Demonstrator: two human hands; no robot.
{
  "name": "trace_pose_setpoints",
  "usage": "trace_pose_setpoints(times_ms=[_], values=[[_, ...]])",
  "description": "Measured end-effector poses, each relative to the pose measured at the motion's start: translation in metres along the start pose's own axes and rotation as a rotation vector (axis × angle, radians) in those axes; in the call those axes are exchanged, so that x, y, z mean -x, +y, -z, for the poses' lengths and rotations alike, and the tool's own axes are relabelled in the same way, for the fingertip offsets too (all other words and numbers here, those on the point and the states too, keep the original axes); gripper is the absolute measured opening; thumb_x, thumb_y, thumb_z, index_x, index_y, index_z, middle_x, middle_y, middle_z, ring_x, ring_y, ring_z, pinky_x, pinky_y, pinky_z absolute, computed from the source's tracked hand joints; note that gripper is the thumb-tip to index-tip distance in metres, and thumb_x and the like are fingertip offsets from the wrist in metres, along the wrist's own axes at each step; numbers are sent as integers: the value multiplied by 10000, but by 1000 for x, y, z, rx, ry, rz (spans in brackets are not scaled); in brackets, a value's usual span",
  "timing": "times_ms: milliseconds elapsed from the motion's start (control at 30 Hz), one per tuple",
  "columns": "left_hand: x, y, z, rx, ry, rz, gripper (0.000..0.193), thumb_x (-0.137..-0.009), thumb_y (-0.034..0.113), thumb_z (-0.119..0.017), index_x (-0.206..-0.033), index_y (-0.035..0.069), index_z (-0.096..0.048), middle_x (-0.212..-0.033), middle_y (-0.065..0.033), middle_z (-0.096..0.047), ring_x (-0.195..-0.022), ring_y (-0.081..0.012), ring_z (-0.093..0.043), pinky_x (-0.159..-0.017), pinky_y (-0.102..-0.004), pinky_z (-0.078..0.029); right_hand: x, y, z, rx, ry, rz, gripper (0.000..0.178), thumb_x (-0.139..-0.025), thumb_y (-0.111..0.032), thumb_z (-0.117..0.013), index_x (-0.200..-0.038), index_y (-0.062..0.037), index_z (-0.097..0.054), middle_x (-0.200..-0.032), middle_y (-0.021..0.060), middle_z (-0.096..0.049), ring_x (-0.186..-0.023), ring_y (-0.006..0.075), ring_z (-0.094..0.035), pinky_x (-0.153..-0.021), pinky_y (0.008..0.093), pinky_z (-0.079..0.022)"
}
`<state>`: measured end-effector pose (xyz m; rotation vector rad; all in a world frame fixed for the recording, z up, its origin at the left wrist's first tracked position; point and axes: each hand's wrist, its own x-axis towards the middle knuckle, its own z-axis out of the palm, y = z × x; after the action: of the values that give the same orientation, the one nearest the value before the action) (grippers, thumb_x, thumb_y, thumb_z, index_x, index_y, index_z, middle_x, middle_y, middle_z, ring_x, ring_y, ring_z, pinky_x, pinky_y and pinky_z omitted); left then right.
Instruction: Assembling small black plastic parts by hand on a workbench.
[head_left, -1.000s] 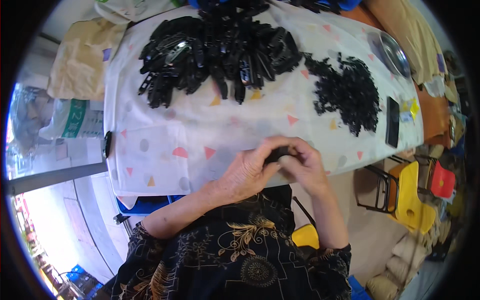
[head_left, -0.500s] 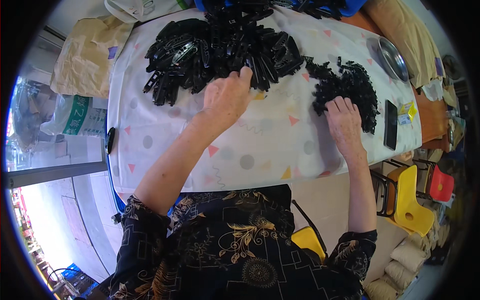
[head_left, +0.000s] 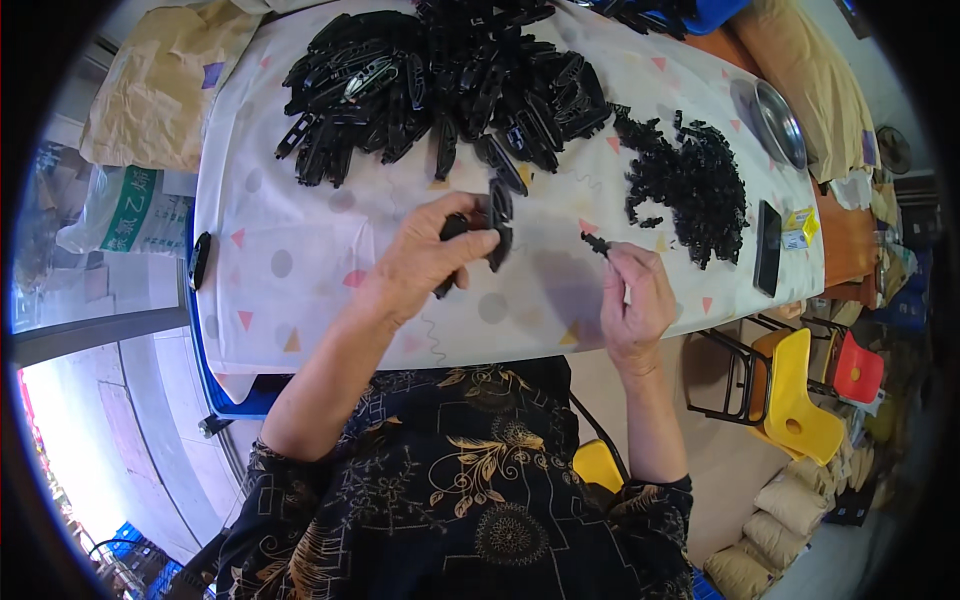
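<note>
Over the table's near half, my left hand is closed on a long black plastic part, held upright between thumb and fingers. A second dark piece shows within the same grip, partly covered by the fingers. My right hand pinches a small black plastic clip-like piece at its fingertips, apart from the left hand's part. Beyond the left hand lies a large heap of long black plastic parts. Farther right spreads a pile of small black pieces; its single shapes are hard to make out.
A patterned white cloth covers the table. At its right are a dark phone, a small yellow box and a metal bowl. One black part lies at the left edge. Yellow chairs stand at right.
Both hands have drawn back from the piles toward me. The left now holds a long black part up, and the right has come away with a small black piece.
</note>
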<state>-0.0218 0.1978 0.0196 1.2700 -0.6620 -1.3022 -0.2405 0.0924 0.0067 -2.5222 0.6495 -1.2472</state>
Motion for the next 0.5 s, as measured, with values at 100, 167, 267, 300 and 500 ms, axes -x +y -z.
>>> trace_pose_setpoints(times_ms=[100,167,267,300,500], values=[[5,-8,-8,102,-66,13,253,-853,126,-644,-1060,-3,-576,-812,-18,-602,-572,-47,-506,-469,-178,-413,4,-15,-8,-16,26,34,234,-748,125,-638,-944,13,-578,-887,170,-633,-759,273,-623,-655,306,-512],[10,-5,-14,168,-84,64,257,-856,108,-638,-1074,-4,-563,-847,-31,-597,-581,-55,-504,-475,-179,-420,7,-22,-11,-23,32,54,266,-732,133,-653,-954,11,-569,-897,167,-626,-749,270,-614,-638,307,-506],[11,-13,-13,148,-123,37,270,-854,109,-641,-1083,-3,-555,-867,-38,-587,-604,-57,-503,-478,-181,-421,6,-29,-14,-29,35,74,274,-730,135,-652,-956,7,-564,-906,160,-615,-738,269,-605,-624,311,-498],[12,-12,-15,168,-108,46,249,-856,114,-641,-1063,5,-558,-846,-33,-584,-632,-57,-514,-481,-184,-421,6,-30,-15,-28,32,74,274,-730,135,-652,-956,7,-564,-906,160,-615,-738,269,-605,-624,311,-498],[15,-15,-12,218,-141,114,200,-865,97,-614,-1042,26,-555,-948,-73,-641,-651,-62,-529,-489,-186,-433,6,-37,-21,-26,35,82,278,-728,136,-652,-942,-4,-544,-912,152,-608,-729,265,-592,-613,315,-490]])
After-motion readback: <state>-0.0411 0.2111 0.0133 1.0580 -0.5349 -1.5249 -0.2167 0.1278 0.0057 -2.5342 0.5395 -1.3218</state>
